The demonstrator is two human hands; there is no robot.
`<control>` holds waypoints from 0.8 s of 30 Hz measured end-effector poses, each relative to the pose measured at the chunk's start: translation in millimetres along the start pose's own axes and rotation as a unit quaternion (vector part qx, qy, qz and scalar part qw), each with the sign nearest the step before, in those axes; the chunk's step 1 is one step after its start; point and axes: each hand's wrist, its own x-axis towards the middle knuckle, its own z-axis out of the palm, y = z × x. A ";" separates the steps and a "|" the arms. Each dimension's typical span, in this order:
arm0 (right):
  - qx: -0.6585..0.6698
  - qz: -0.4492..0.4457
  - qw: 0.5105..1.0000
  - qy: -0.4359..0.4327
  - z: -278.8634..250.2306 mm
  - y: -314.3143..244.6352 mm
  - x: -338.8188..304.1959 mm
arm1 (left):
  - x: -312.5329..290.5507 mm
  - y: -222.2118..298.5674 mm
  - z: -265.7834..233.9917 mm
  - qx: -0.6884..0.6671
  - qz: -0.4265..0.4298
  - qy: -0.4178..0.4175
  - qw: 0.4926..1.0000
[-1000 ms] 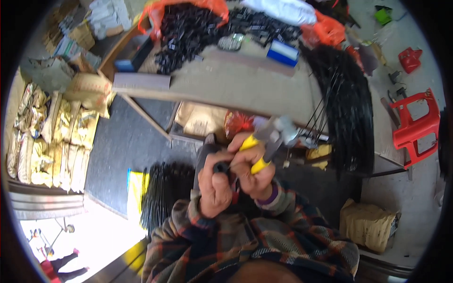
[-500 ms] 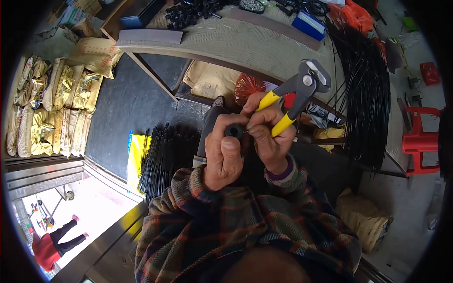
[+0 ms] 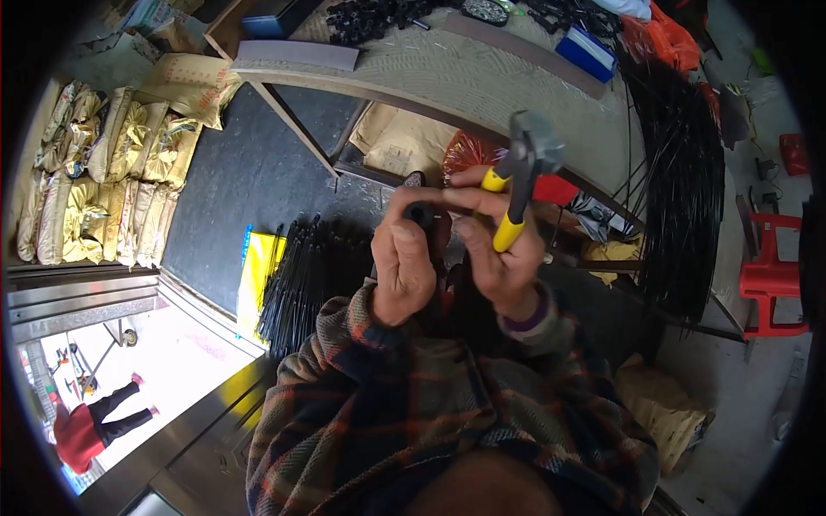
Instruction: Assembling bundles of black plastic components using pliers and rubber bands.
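Note:
My left hand (image 3: 403, 262) is closed around a small black ring-ended part (image 3: 419, 212), its round end facing up between thumb and index finger. Beside it, my right hand (image 3: 503, 258) holds end-cutting pliers (image 3: 521, 176) with yellow grips and a dark metal head. The head points up and away and is smeared by motion. My right fingertips reach across toward the black part; whether they touch it I cannot tell. Below and left of my hands, a bundle of thin black rods (image 3: 301, 284) stands by a yellow sheet (image 3: 262, 267).
A workbench (image 3: 413, 73) spans the far side, with black parts (image 3: 370, 21) and a blue box (image 3: 587, 53) on it. Long black strands (image 3: 675, 189) hang over its right end. Stacked sacks (image 3: 120, 176) stand left; a red stool (image 3: 773, 275) is at right. Outside the doorway is a person (image 3: 82, 437).
The pliers have swung more upright and their head has moved left. My right thumb has drawn back from the black part. The whole view has shifted slightly.

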 end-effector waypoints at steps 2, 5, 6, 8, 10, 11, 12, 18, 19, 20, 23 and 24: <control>-0.167 -0.068 0.981 -0.066 -28.2 10.3 -1.3 | -1.8 -7.0 -12.1 -0.129 -0.058 -0.033 0.989; -0.346 -0.127 0.914 -0.169 -73.4 -1.9 -1.4 | 0.3 -3.0 -16.9 -0.108 -0.059 -0.027 0.992; -0.409 -0.124 0.877 -0.220 -80.9 -6.7 -2.0 | 0.4 -2.6 -16.1 -0.097 -0.056 -0.041 0.993; -0.407 -0.134 0.870 -0.244 -78.3 -14.3 1.5 | -3.0 -2.5 -9.2 -0.052 -0.038 -0.047 0.997; -0.406 -0.143 0.863 -0.265 -78.6 -17.3 5.4 | -6.8 -1.1 -4.3 -0.008 -0.017 -0.055 0.998; -0.420 -0.138 0.857 -0.266 -80.8 -17.2 7.7 | -9.9 1.0 -4.5 -0.005 -0.075 -0.046 0.996; -0.433 -0.133 0.851 -0.266 -82.9 -17.6 10.2 | -11.2 2.1 -4.1 -0.001 -0.133 -0.037 0.990; -0.413 -0.153 0.862 -0.250 -91.3 -26.1 20.5 | -5.2 3.2 -9.6 -0.064 -0.091 -0.068 0.991; -0.389 -0.133 0.877 -0.247 -94.2 -27.2 17.9 | -5.0 2.9 -10.6 -0.090 -0.066 -0.067 0.991; -0.388 -0.133 0.878 -0.247 -97.1 -28.7 16.2 | -5.2 2.9 -11.2 -0.088 -0.066 -0.067 0.992; -0.428 -0.126 0.853 -0.271 -102.9 -34.1 10.3 | -4.8 1.8 -11.2 -0.091 -0.060 -0.061 0.992; -0.454 -0.132 0.835 -0.282 -103.4 -35.3 7.7 | -4.0 1.5 -11.1 -0.088 -0.057 -0.065 0.992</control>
